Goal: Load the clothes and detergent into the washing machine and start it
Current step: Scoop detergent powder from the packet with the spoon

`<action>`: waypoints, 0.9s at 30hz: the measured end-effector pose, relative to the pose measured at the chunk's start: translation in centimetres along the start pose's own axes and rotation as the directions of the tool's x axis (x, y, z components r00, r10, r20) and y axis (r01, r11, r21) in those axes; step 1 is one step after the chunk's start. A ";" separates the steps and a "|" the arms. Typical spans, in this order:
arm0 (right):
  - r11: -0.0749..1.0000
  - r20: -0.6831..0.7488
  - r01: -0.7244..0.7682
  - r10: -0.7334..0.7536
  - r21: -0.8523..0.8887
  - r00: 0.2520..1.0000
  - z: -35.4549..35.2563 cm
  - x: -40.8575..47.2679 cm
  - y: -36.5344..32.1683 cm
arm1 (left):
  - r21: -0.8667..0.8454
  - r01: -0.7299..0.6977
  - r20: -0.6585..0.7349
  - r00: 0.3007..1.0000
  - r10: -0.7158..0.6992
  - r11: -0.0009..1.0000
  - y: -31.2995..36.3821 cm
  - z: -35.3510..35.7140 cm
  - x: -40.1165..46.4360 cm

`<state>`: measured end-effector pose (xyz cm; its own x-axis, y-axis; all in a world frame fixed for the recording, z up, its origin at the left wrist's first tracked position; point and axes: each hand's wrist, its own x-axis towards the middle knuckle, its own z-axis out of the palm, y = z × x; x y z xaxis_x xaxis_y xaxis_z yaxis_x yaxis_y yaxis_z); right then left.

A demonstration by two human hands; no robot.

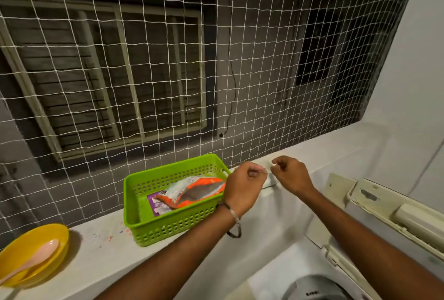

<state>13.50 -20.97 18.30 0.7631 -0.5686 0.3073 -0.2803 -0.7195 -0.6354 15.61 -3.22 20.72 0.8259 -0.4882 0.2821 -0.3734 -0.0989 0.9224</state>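
Nearest, bottom right: washing machine (pixel 312 286), only the grey rim of its tub and part of the white top in view. Its raised lid (pixel 394 213), cream and worn, stands up along the right edge.

Both forearms reach forward over the machine to the white ledge (pixel 101 251). Left hand (pixel 245 180), thin bracelet on the wrist, has fingers curled, thumb and forefinger tips together at its right side. Right hand (pixel 292 174) mirrors it, fingers curled in, tips pinched on its left side. Between them sits something small and pale (pixel 268 172), white against the white ledge; blurred, so I can't tell what it is, nor for certain that either hand actually grips it. Both hands hover just above the ledge, close to each other but apart.

Just left of the left hand: green perforated basket (pixel 146 223) on the ledge. Inside, an orange-and-white detergent pouch (pixel 192 191) lies flat, overlapping a purple sachet (pixel 155 202). The left wrist covers the basket's right corner.

Further left on the ledge, well apart from the basket: yellow bowl (pixel 36 247) with a pink spoon (pixel 38 256) lying in it. Coloured specks on the ledge between bowl and basket.

No clothes visible in the frame.

Behind the ledge: white mesh net (pixel 252 64) across the whole opening. Beyond it, a grey wall with a barred window (pixel 115 78).
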 end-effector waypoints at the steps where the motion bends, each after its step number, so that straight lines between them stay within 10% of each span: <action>1: 1.000 0.021 0.002 -0.002 -0.007 1.000 0.0 0.1 0.4 | -0.013 0.077 0.023 0.997 -0.077 0.997 -0.2 1.0 0.3; 12: 0.975 0.258 -0.160 0.117 0.152 0.959 0.5 1.3 4.2 | 0.202 0.460 -0.141 0.887 -0.439 0.865 -3.3 6.6 1.8; 27: 0.859 0.211 -0.208 0.119 0.468 0.970 -0.2 -0.3 7.2 | 0.093 0.389 -0.244 0.901 -0.358 0.916 -4.3 7.8 0.8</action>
<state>11.11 -26.02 13.77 0.8299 -0.5532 0.0724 -0.1271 -0.3138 -0.9410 14.62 -9.92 14.94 0.9811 -0.1931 -0.0118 -0.0599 -0.3611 0.9306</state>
